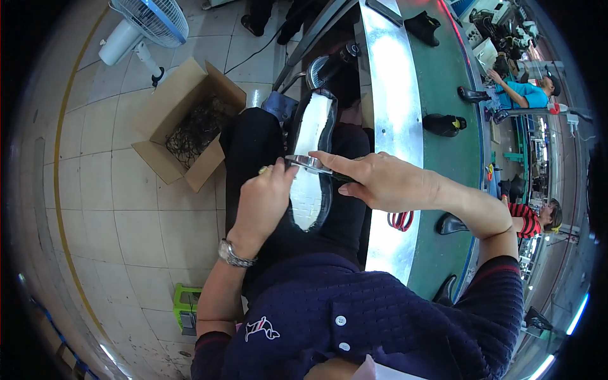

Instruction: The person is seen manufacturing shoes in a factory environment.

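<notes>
A black shoe or boot (309, 196) lies sole up across my lap, its bottom pale white inside a dark rim. Across the middle of that bottom lies a short metal blade (307, 162), which looks like a knife. My right hand (386, 180) is closed around its dark handle, with the index finger stretched along the top of the blade. At the shoe's left edge is my left hand (266, 193), its fingers curled and the thumb against the edge. The blade's tip reaches those fingers. What lies inside the left fist is hidden.
An open cardboard box (180, 123) with dark stringy scraps stands on the left floor, near a white fan (145, 31). To my right run a metal ledge (396, 120) and a green conveyor (437, 82) carrying black footwear. Red-handled scissors (400, 220) lie on the ledge. Co-workers sit beyond.
</notes>
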`<state>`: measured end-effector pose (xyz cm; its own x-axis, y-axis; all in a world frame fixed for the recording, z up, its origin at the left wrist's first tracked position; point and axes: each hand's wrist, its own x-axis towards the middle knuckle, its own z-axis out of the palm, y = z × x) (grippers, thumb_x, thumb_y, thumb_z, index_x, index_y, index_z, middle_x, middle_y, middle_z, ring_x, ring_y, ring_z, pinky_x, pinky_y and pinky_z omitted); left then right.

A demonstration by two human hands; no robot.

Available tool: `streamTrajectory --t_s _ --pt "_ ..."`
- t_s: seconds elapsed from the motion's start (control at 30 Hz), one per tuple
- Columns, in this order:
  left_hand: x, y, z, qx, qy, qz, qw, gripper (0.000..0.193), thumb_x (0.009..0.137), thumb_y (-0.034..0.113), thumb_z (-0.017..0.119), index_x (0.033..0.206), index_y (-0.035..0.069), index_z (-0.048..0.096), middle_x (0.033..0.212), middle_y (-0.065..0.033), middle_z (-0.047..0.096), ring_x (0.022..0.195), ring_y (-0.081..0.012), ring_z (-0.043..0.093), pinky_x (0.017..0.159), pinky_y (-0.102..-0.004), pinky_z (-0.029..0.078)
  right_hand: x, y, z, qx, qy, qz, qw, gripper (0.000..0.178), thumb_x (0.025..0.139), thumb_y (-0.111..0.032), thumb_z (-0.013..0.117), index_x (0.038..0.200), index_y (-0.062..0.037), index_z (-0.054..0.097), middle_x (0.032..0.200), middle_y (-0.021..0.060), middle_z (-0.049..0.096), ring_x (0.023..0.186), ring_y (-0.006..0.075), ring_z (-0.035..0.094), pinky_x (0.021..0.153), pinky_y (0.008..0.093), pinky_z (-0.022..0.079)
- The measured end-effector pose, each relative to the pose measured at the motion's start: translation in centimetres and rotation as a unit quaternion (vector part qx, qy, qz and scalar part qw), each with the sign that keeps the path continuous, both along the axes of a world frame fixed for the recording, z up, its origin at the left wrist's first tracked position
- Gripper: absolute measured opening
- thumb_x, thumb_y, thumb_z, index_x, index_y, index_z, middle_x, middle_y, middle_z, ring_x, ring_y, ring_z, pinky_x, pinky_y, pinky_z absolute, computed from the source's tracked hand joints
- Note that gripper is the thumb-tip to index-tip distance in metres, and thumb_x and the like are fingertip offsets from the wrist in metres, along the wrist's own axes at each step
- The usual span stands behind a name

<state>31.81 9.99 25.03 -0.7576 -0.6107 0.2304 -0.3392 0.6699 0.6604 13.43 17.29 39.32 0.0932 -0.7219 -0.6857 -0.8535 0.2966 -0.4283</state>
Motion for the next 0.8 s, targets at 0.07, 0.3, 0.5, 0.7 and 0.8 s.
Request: streamTrajectory --t_s 0.07,0.3,0.5,0.7,0.8 --pt "-0.1 0.6 0.3 -0.044 -0.065 -0.018 0.997 0.037 0.096 0.025 0.056 0.105 -0.011 0.063 0.073 -0.0166 0.065 0.061 -0.0256 0.067 0.051 -0.0318 0.054 0.0 -0.3 -0.2 0.014 0.007 0.02 1.0 0.057 0.097 -0.01 0.051 0.149 -0.0119 0.027 0.062 0.0181 0.06 0.056 0.0348 0.062 0.056 0.0444 0.047" --pt "-0.4 0.0 -0.7 0.58 0.126 -0.082 0.801 0.07 0.1 0.032 0.054 0.155 0.011 0.017 0.118 -0.0139 0.062 0.101 -0.0122 0.061 0.086 -0.0246 0.047 -0.5 2.8 -2.7 -0.052 -0.049 -0.052 0.996 0.07 0.093 -0.014 0.059 0.151 -0.0227 0.021 0.081 0.0192 0.065 0.061 0.0354 0.065 0.056 0.0461 0.053" --pt "-3.8 -1.8 -2.4 0.827 0.222 -0.062 0.514 0.077 0.098 0.038 0.055 0.156 0.018 0.009 0.151 -0.0055 0.033 0.133 -0.0161 0.04 0.111 -0.0331 0.031 -0.5 4.5 -5.2 -0.115 -0.045 -0.048 0.991 0.068 0.093 -0.012 0.059 0.15 -0.0225 0.023 0.084 0.0183 0.065 0.062 0.0347 0.065 0.058 0.0448 0.057" --pt "-5.1 -1.7 -2.0 0.779 0.202 -0.058 0.592 0.082 0.095 0.035 0.058 0.156 0.012 0.009 0.152 -0.0107 0.031 0.135 -0.0204 0.037 0.112 -0.0333 0.029 -1.0 4.6 -4.2 -0.111 -0.069 -0.069 0.989 0.069 0.092 -0.012 0.06 0.15 -0.0185 0.023 0.076 0.0158 0.064 0.059 0.0315 0.065 0.053 0.0398 0.053" --pt "-5.1 -1.6 -1.1 0.722 0.19 -0.049 0.663 0.084 0.095 0.036 0.059 0.156 0.012 0.006 0.152 -0.0138 0.03 0.135 -0.0215 0.036 0.112 -0.033 0.028 -3.5 0.5 -0.3 0.046 -0.058 -0.006 0.997 0.065 0.093 -0.016 0.061 0.149 -0.0141 0.028 0.071 0.0177 0.063 0.053 0.0311 0.063 0.049 0.041 0.049"
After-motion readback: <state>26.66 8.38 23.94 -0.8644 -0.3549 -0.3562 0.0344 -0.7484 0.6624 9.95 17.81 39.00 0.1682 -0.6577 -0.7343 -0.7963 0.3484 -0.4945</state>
